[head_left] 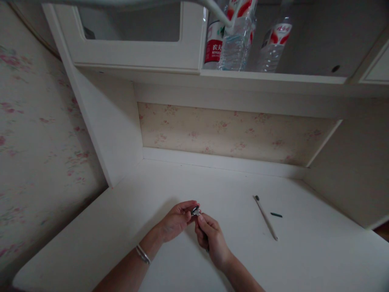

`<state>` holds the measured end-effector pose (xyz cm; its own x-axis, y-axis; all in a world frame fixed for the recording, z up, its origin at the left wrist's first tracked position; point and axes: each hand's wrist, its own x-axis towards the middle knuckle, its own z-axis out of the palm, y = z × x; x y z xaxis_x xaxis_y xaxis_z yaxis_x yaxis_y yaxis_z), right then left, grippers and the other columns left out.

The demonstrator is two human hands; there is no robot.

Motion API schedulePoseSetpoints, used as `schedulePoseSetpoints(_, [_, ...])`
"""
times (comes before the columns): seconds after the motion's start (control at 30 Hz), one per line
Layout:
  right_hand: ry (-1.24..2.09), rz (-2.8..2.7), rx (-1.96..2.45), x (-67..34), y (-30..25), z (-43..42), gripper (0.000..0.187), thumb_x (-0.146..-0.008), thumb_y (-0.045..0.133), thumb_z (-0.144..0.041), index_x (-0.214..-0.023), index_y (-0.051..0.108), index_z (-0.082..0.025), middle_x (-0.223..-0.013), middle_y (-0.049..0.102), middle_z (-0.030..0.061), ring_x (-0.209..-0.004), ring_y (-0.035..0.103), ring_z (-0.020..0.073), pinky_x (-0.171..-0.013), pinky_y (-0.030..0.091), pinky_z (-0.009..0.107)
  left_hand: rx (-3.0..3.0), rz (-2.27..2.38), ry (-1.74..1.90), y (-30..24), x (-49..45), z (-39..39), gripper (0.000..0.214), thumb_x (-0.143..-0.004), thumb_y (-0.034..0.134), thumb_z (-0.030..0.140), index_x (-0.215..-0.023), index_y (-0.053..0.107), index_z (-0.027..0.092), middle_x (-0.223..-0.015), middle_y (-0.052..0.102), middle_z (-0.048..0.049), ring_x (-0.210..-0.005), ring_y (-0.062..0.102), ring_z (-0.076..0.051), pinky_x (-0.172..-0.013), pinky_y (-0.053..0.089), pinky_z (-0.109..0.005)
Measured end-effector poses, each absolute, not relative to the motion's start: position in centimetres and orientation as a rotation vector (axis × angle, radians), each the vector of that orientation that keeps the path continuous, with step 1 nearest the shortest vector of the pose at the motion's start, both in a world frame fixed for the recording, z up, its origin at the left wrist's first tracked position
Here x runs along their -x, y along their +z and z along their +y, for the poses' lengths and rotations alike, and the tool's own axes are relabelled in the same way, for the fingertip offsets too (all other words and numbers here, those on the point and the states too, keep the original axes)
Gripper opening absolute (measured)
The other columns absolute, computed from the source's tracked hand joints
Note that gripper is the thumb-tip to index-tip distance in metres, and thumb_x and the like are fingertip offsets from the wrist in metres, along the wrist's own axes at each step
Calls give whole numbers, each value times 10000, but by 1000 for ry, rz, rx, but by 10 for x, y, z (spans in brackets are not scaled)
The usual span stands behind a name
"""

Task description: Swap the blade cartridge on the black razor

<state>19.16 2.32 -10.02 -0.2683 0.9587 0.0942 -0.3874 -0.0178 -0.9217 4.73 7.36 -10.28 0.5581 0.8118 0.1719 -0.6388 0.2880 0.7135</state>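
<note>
1. While pinched between both hands, part [195,211] held just above table [304,259], near front edge, about mid-width.
2. Left hand [176,221] clamping part with thumb and fingertips; right hand [211,239] closed on it from below.
3. Seemingly mid-way through fine two-handed fiddling with part.
4. Next calls for steady fingertip grip and small, careful force.
5. Stick [266,217] and bit [276,215] lying untouched, well apart, toward right edge.

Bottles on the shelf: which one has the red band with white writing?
The leftmost bottle, next to the cupboard door: solid red band with white characters. The middle bottle and the right bottle carry red-and-white labels instead.
</note>
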Motion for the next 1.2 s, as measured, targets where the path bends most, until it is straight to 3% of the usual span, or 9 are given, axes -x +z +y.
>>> schedulePoseSetpoints(0.33, [1747,-1071,660,-196,-98,27,522,-823,709,-629,-744,499,-158,-542,379,-61,-367,170,66,-319,111,169,-892,285,924,-103,-39,78,478,-630,865,251,-1062,670,189,-1048,657,-69,-953,578,-162,-871,368,-249])
schedulePoseSetpoints(0.8, [1902,-977,638,-199,-97,28,513,-791,746,-615,-803,520,-155,-583,429,-43,-372,195,67,-327,140,174,-911,307,900,-104,-35,81,483,-675,836,242,-1109,641,160,-1077,641,-101,-967,580,-189,-864,378,-270])
schedulePoseSetpoints(0.97, [1897,-981,547,-201,-100,30,449,-850,713,-563,-832,537,-150,-593,446,-36,-371,214,70,-332,159,176,-882,302,908,-101,-39,80,481,-675,836,243,-1109,644,168,-1091,637,-97,-927,584,-181,-852,392,-279])
schedulePoseSetpoints(1.2, [1888,-978,569,-201,-98,29,461,-827,717,-578,-822,540,-153,-584,445,-36,-373,226,72,-338,165,170,-917,303,911,-100,-39,80,461,-689,827,258,-1105,649,170,-1127,620,-107,-854,595,-174,-839,402,-293])
